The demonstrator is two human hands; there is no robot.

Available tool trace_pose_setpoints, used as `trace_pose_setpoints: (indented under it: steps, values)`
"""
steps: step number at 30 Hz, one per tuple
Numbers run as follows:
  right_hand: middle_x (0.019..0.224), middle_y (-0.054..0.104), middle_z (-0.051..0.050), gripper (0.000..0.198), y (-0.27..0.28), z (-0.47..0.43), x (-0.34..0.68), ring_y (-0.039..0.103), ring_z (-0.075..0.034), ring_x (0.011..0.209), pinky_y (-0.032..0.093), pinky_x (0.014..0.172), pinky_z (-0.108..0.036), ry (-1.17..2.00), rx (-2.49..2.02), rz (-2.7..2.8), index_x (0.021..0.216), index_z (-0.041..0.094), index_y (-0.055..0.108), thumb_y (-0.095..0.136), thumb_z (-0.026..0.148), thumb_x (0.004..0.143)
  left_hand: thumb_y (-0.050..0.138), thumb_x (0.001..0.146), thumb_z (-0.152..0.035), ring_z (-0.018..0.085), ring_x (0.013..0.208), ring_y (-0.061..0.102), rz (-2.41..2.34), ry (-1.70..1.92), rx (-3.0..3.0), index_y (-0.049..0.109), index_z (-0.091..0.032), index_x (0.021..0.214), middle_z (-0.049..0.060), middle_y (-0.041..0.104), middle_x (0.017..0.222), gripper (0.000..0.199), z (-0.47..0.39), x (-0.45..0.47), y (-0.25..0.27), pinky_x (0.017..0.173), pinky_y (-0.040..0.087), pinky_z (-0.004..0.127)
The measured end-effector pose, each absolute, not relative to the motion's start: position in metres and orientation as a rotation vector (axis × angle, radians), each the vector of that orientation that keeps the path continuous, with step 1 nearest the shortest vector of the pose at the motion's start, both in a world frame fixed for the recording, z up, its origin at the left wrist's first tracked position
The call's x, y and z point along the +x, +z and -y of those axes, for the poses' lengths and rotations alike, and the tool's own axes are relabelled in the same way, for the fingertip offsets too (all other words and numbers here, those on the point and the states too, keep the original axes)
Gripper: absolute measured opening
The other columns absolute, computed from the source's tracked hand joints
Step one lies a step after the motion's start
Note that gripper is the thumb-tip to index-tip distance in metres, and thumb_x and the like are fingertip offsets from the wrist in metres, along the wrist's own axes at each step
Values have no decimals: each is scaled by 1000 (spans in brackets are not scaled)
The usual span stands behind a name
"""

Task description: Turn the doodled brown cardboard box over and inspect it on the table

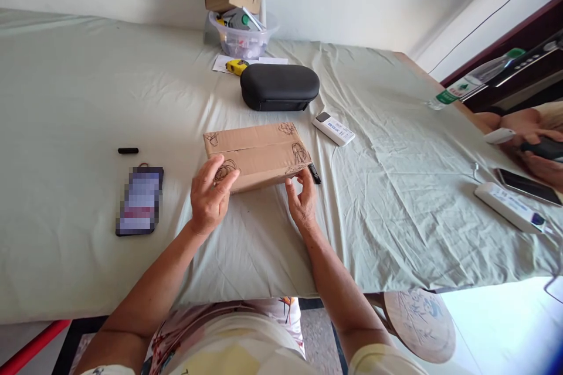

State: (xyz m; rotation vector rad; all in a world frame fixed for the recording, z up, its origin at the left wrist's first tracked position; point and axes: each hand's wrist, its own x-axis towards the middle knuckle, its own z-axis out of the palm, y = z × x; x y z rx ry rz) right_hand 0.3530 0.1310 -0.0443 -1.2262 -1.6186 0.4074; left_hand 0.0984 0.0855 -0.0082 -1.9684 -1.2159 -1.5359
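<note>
While the cardboard box (pixel 259 149) sits at the centre of the frame, my left hand (pixel 207 204), half open, curves over its lower-left corner; my right hand (pixel 303 202) cups loosely at its lower-right corner. I cannot tell whether either grips.

A closed brown cardboard box (pixel 259 157), scribbled in black at its corners, lies seam-up on the pale green cloth (pixel 79 105)

Left hand (pixel 209 199): on my feed, I'm watching its spread fingers lying over the near-left corner of the cardboard box (pixel 257 149).
Right hand (pixel 302 202): curling loosely at the near-right corner.
Black case (pixel 280 85): sitting just behind the box.
Phone (pixel 139 202): I'm seeing it lying left of the left hand.
</note>
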Motion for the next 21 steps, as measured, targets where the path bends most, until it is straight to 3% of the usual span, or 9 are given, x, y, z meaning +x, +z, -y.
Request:
trace_pose_setpoints:
  steps: [4,6,10,16,21]
  values:
    - [156,59,-16,78,-42,-129,354,65,-29,134,60,104,-50,351,-1151,1591,171,32,23,58,51,104,56,104,-7,23,153,52,1236,-1544,-1974,68,-32,141,7,52,166,47,-86,105,-11,122,51,42]
    - [163,52,-17,81,-42,-129,355,60,-30,141,60,105,-51,300,-1106,1610,172,34,17,59,48,104,56,104,-6,23,153,51,1233,-1565,-1980,68,-32,140,6,51,166,46,-86,107,-10,123,51,42]
    - [165,50,-16,72,-41,-129,359,51,-34,152,56,113,-58,155,-1053,1722,169,33,27,58,43,105,53,105,-4,21,156,48,1229,-1579,-2028,67,-32,140,6,52,164,47,-86,108,-11,125,51,43]
    - [156,60,-13,61,-35,-129,359,55,-31,149,54,115,-58,160,-1046,1748,166,34,36,53,37,107,56,103,-6,25,158,46,1258,-1520,-2018,66,-34,144,7,47,169,50,-86,109,-15,125,49,46]
    - [150,63,-15,63,-33,-128,353,59,-31,143,54,114,-58,20,-1050,1803,166,31,36,55,34,106,63,99,-9,30,165,33,1467,-1284,-1853,68,-39,142,8,41,174,53,-79,117,-15,132,27,58]
